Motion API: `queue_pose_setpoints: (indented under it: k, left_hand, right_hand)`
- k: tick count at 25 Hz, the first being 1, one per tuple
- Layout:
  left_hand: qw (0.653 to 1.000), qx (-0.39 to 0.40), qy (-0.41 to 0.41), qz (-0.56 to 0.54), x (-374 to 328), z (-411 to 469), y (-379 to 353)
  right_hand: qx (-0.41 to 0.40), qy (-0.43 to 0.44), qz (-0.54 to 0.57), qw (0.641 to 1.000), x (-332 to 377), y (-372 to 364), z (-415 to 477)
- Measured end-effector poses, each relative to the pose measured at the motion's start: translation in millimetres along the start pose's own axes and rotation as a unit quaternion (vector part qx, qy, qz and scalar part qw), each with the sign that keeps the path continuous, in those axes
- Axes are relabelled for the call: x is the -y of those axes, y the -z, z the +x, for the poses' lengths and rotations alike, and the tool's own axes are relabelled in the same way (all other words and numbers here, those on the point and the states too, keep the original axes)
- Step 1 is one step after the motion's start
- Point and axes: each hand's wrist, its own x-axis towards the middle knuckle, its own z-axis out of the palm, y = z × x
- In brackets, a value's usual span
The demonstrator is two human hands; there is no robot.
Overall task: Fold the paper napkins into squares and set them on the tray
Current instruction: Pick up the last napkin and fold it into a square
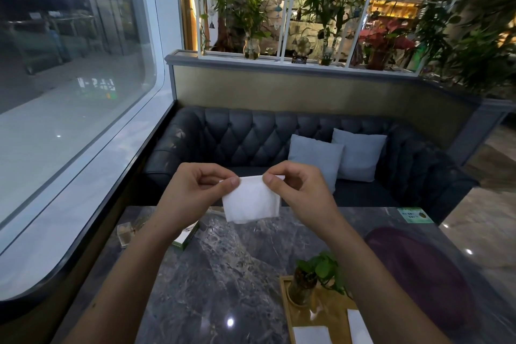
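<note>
1. Above the dark grey marble tabletop (223, 274), a white paper napkin (251, 198) hangs in the air, folded to a near square.
2. The left hand (195, 190) pinches the napkin's top left corner with thumb and fingers.
3. The right hand (298, 190) pinches the top right corner the same way.
4. A flat wooden tray (326, 307) sits on the tabletop, close to the person.
5. A folded white napkin (311, 335) and a second folded white napkin (358, 327) lie on the tray, near a small green plant in a glass jar (304, 285).
</note>
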Motion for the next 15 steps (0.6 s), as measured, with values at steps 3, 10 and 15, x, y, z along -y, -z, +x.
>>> queue_pose_setpoints:
  k: [3, 10, 15]
  left_hand:
    - [1.0, -0.011, 0.004, -0.026, -1.9, -1.9, 4.9]
    - [1.0, -0.017, 0.006, -0.013, -3.3, -2.3, 8.7]
    - [0.999, -0.015, 0.008, -0.027, -3.0, -3.0, 5.6]
  right_hand:
    - [-0.002, -0.01, 0.018, 1.0, -0.3, 3.0, -2.0]
    - [-0.002, -0.026, 0.032, 0.999, 0.1, 7.0, -6.3]
    - [-0.014, -0.036, 0.046, 0.998, -0.9, 9.9, -8.5]
